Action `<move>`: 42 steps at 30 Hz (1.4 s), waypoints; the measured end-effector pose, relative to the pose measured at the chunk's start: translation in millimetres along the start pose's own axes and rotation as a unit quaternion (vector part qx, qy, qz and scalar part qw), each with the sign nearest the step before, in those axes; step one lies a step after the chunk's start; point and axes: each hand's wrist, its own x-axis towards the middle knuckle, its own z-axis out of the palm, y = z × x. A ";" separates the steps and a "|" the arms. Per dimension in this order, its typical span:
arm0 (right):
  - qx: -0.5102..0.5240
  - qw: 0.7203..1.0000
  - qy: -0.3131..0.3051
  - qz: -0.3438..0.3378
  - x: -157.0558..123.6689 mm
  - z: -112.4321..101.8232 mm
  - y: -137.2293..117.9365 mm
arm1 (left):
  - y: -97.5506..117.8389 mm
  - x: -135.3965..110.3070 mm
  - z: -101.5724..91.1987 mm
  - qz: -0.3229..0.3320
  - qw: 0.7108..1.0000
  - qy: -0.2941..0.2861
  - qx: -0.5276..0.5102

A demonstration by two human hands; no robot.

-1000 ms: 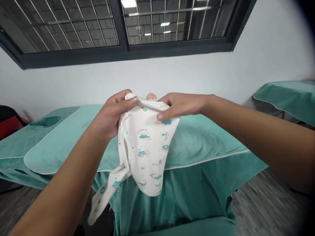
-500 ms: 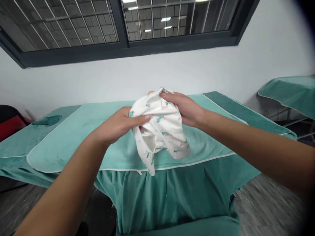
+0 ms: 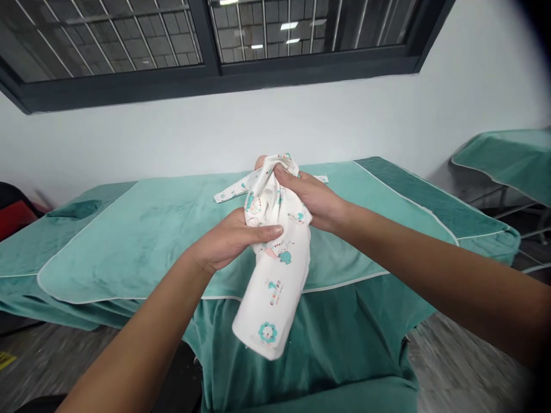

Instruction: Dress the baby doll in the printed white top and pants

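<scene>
Teal-covered table [image 3: 129, 241] beneath a dark window [image 3: 206, 80]. Far left lies a folded green cloth [image 3: 75, 207]. At centre, the left hand [image 3: 228, 244] pinches a white printed baby garment [image 3: 275, 287] hanging over the near edge, and the right hand [image 3: 318, 201] grips its top.

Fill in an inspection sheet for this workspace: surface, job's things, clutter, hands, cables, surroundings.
Surface: table draped in teal, white-piped pad on top.
Job's things: white printed garment, bunched at the top, lower end hanging below the table edge; a matching strip lies on the pad.
Clutter: folded teal cloth at far left.
Hands: left hand and right hand both grip the garment.
Cables: nothing seen.
Surroundings: white wall, dark-framed window, second teal table at right, grey floor.
</scene>
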 end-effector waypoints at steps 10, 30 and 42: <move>0.090 0.992 -0.077 0.052 -7.5 -6.7 16.7 | -13.4 2.5 -10.8 0.013 0.992 0.094 -0.087; -0.128 0.971 0.150 0.136 -84.0 -28.2 162.4 | -120.2 11.1 0.2 -0.053 0.955 0.120 0.265; -0.140 0.924 0.343 0.091 -63.4 -26.1 204.1 | -110.4 56.3 12.6 -0.070 0.833 0.127 0.533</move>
